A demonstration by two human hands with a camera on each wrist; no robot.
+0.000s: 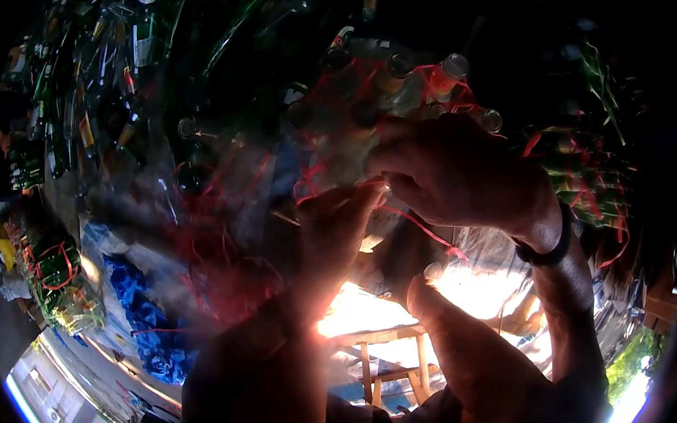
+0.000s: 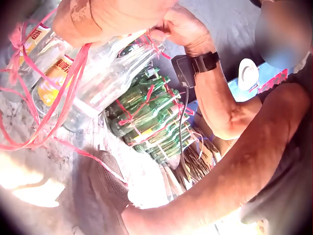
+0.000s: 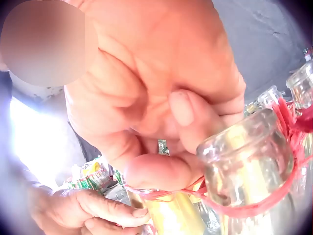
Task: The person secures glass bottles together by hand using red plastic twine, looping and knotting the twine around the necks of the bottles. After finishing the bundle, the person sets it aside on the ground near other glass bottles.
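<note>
Pinching the red string (image 1: 456, 253) with thumb and fingertips, the left hand (image 1: 326, 226) met the right hand (image 1: 465, 173), its fingers curled on the string, in the head view. From the left wrist, slack loops hung below the left hand beside clear bottles (image 2: 76, 116), where looseness risked a snag. From the right wrist, string circled a bottle neck (image 3: 239, 178) beside the right hand, near enough the rim that uneven pulling could have slipped it off.
</note>
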